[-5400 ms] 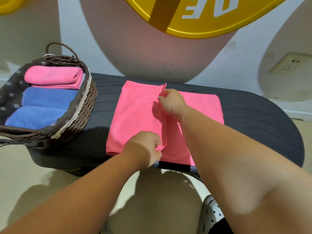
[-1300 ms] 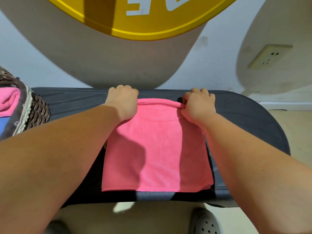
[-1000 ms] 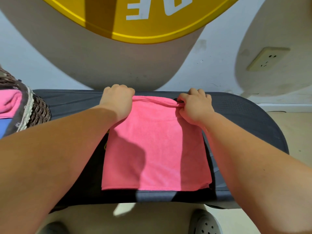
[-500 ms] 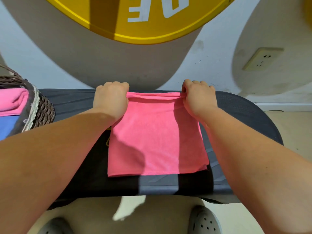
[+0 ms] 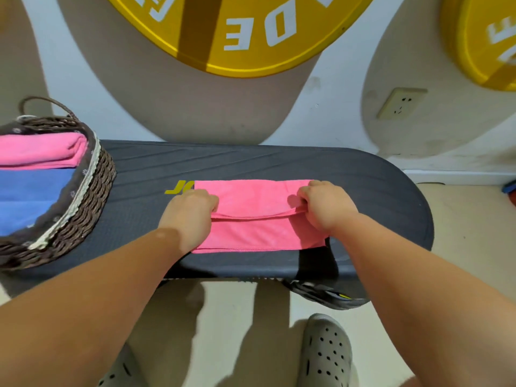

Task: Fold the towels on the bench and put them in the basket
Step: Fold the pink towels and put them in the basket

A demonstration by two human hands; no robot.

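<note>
Far edge of towel [image 5: 252,233] seemingly nearer.

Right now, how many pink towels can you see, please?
2. The half-folded towel lies on the bench, gripped by the left hand and right hand; the folded towel sits in the basket. More may hide beneath.

This is looking like a gym, or a workout corner in a room. A big yellow weight plate [image 5: 237,32] with white letters is showing against the white wall [image 5: 83,79] at 12 o'clock. A second yellow plate [image 5: 485,37] is peeking in at 2 o'clock. A dark, padded workout bench [image 5: 251,160] with yellow letters is sitting across the middle. A woven basket [image 5: 92,188] is holding folded towels [image 5: 42,149] at 9 o'clock. A wall socket [image 5: 402,103] is showing at 1 o'clock.
</note>
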